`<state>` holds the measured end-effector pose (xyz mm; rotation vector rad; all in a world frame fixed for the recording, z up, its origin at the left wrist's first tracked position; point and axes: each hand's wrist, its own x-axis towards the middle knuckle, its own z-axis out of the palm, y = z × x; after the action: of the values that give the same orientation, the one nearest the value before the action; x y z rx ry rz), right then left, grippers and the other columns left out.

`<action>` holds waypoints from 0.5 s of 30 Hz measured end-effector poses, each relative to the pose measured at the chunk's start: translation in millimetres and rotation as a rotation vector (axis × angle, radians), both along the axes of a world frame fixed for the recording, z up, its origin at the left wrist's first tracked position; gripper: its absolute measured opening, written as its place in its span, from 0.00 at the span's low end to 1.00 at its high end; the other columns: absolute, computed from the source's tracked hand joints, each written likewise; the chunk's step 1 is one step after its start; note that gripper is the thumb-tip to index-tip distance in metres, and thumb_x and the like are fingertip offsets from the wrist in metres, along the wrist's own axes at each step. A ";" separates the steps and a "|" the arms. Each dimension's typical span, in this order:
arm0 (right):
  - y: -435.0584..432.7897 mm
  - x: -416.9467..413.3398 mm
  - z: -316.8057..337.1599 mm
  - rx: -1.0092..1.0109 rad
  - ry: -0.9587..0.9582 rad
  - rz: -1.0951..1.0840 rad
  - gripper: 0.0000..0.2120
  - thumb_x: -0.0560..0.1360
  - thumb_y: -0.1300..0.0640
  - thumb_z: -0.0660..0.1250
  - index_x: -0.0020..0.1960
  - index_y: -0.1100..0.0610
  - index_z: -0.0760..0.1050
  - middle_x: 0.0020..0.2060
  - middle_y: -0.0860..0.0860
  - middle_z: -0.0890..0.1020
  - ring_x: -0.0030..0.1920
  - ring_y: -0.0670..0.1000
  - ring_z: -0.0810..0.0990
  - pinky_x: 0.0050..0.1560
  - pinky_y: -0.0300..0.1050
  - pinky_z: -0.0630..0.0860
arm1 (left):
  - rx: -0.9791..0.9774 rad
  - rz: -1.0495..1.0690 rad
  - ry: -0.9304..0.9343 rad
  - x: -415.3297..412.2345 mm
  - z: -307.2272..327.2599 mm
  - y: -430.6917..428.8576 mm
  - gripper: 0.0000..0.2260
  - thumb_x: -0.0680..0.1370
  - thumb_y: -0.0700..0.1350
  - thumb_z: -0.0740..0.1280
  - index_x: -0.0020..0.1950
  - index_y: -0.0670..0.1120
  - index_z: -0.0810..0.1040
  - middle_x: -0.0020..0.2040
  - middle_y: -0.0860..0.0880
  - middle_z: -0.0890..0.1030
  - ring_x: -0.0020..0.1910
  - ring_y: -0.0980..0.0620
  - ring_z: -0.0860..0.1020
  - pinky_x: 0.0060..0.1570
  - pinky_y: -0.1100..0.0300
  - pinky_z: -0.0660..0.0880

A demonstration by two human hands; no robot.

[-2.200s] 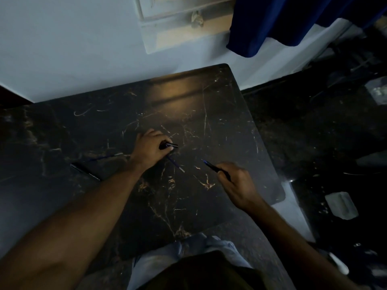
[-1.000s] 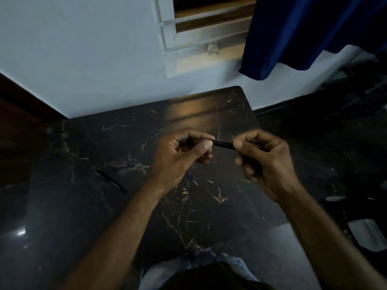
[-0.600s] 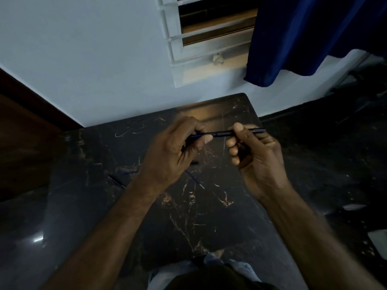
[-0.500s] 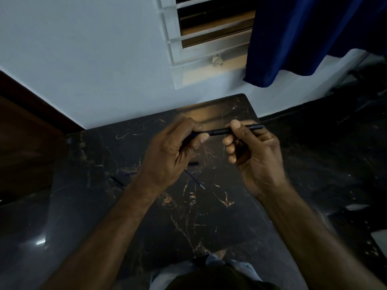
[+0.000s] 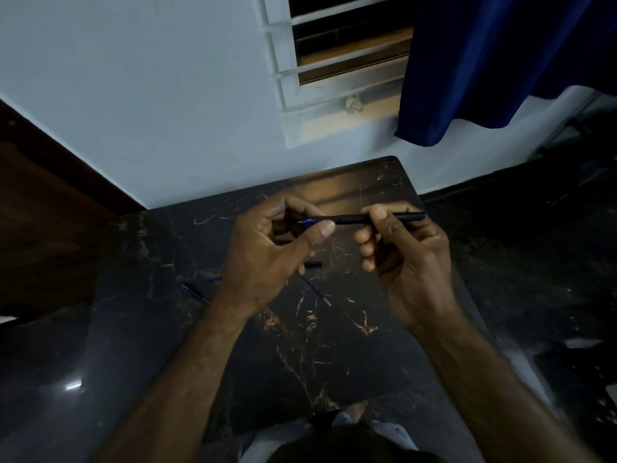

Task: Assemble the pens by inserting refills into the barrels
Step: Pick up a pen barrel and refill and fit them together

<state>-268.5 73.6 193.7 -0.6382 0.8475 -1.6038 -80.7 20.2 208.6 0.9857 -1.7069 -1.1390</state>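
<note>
My right hand (image 5: 407, 262) pinches a black pen barrel (image 5: 354, 218) between thumb and forefinger and holds it level above the dark marble table (image 5: 334, 355). A blue refill tip (image 5: 309, 221) sticks out of the barrel's left end. My left hand (image 5: 267, 259) meets that end, its thumb under the tip and its fingers curled around it. On the table below lie a loose blue refill (image 5: 316, 291), a short black pen piece (image 5: 313, 264), and at the left another dark barrel (image 5: 194, 293) with a blue refill (image 5: 210, 280) beside it.
The table's far edge meets a white wall (image 5: 167, 95) with a barred window (image 5: 334, 61). A blue curtain (image 5: 484, 61) hangs at the upper right. Dark floor (image 5: 534, 262) lies to the right, and a brown wooden panel (image 5: 50, 212) stands on the left.
Both hands lifted off the table and came together. The refill has slid into the barrel until only its blue tip shows. The view has tilted up towards the window.
</note>
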 end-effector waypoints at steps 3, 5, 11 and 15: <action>-2.2 3.7 -1.0 -0.015 0.007 0.038 0.09 0.78 0.60 0.70 0.53 0.66 0.77 0.36 0.57 0.83 0.33 0.51 0.80 0.28 0.41 0.76 | -0.051 0.050 -0.019 3.9 -5.3 3.3 0.11 0.83 0.45 0.71 0.44 0.40 0.80 0.33 0.49 0.81 0.26 0.53 0.77 0.26 0.63 0.74; -3.2 9.3 -2.3 -0.033 0.021 0.068 0.08 0.79 0.61 0.69 0.53 0.66 0.77 0.37 0.58 0.83 0.33 0.51 0.81 0.29 0.41 0.77 | -0.033 0.137 -0.035 4.9 -7.1 4.3 0.19 0.87 0.45 0.66 0.36 0.44 0.79 0.26 0.51 0.77 0.23 0.59 0.74 0.27 0.68 0.70; -4.6 22.6 -9.5 0.001 -0.010 0.056 0.14 0.80 0.61 0.69 0.59 0.70 0.76 0.38 0.58 0.83 0.35 0.52 0.80 0.31 0.42 0.77 | 0.135 0.038 0.096 19.7 -10.5 5.1 0.10 0.84 0.49 0.70 0.56 0.42 0.82 0.43 0.47 0.84 0.35 0.50 0.81 0.28 0.56 0.78; -5.1 29.5 -8.4 0.013 0.019 0.044 0.15 0.80 0.61 0.69 0.60 0.71 0.75 0.38 0.59 0.83 0.35 0.52 0.80 0.31 0.42 0.77 | 0.090 0.067 0.197 19.8 -16.1 13.1 0.04 0.82 0.40 0.73 0.56 0.42 0.84 0.42 0.46 0.85 0.34 0.50 0.83 0.27 0.56 0.80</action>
<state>-239.0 68.5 185.3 -0.6599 0.8518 -1.5539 -60.9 33.3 192.4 0.9453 -1.4676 -1.2357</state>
